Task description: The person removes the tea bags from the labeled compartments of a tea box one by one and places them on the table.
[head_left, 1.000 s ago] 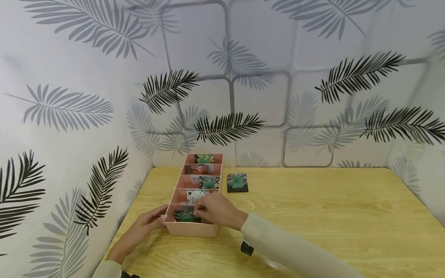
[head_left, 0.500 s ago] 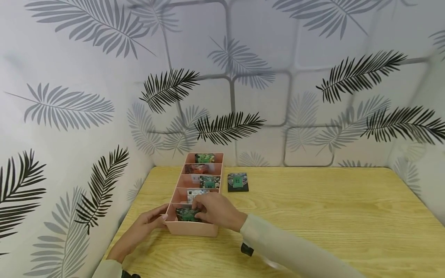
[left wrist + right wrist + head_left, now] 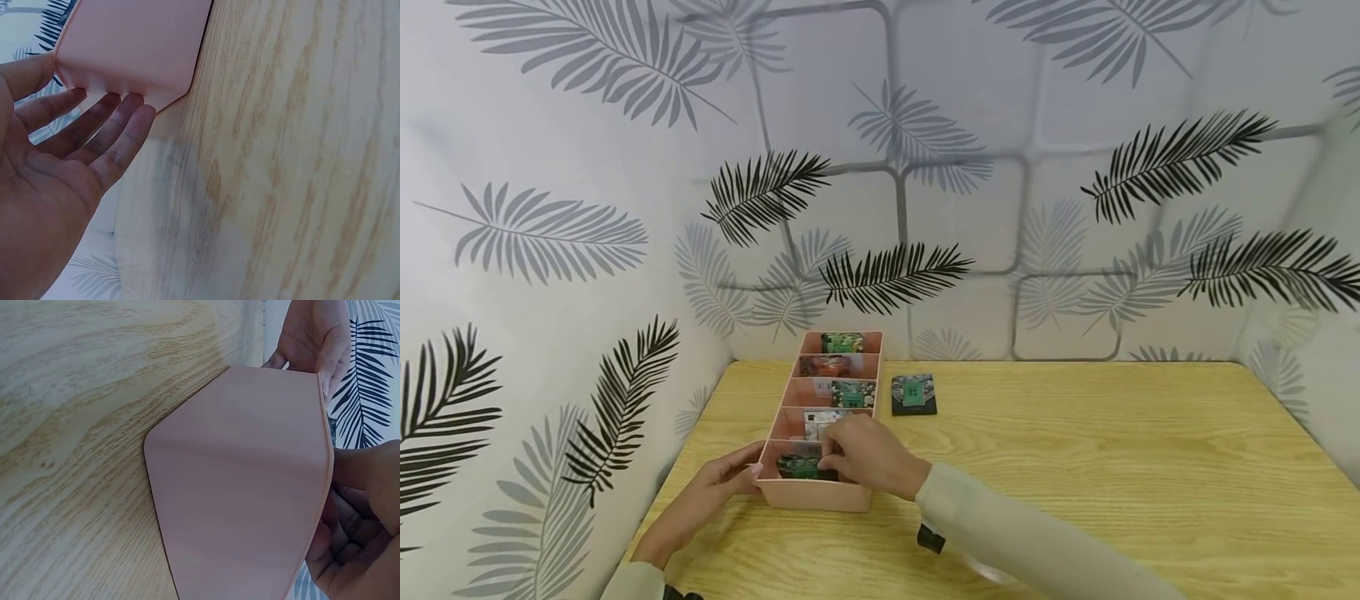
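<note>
A pink divided storage box (image 3: 817,497) stands on the table, its compartments in a row running away from me. My left hand (image 3: 718,482) grips its near left corner; in the left wrist view the fingertips (image 3: 128,128) press the outer wall. Reaching over the right rim, my right hand (image 3: 868,454) pinches the right end of a dark green packet (image 3: 797,465) in the nearest compartment. The thumb and fingertips partly cover that packet. In the right wrist view the box wall hides the fingertips and the packet.
Farther compartments hold a white packet (image 3: 814,423), a dark green-labelled packet (image 3: 852,394), a red packet (image 3: 826,367) and a bright green packet (image 3: 842,342). A dark square packet with a green label (image 3: 913,393) lies right of the box on the wooden table (image 3: 1075,450). Patterned walls stand behind and left.
The dark green packet tilted up half a second ago and now lies lower in the nearest compartment. My right fingers shifted slightly with it. The left hand and box stay in place.
</note>
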`<state>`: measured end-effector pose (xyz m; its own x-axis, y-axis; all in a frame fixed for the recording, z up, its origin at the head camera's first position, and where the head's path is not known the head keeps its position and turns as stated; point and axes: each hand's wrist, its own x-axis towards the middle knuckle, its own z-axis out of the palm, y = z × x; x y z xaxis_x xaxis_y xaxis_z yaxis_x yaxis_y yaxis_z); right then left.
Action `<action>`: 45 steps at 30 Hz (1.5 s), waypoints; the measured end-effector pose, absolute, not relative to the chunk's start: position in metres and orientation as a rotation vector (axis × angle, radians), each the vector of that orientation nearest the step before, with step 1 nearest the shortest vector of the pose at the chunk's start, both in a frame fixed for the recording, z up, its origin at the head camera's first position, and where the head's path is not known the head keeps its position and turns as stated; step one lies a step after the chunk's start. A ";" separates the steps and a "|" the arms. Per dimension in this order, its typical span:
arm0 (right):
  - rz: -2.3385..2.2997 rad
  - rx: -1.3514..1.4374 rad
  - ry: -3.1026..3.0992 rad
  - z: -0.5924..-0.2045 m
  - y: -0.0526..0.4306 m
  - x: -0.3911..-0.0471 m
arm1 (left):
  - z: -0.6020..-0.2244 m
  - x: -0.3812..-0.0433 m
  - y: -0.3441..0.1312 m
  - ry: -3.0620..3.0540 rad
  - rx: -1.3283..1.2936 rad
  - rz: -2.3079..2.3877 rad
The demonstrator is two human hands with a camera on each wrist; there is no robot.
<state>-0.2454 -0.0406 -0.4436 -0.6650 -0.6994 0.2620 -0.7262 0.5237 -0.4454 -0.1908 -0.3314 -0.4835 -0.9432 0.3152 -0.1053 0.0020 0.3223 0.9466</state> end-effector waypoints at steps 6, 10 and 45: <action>0.748 1.282 -2.635 -0.445 -0.040 -0.248 | -0.483 -0.191 -0.330 2.330 0.281 1.657; 0.669 1.261 -2.534 -0.447 -0.039 -0.249 | -0.484 -0.191 -0.330 2.324 0.292 1.666; 1.344 0.965 -2.426 -0.414 0.007 -0.265 | -0.483 -0.191 -0.330 2.328 0.271 1.661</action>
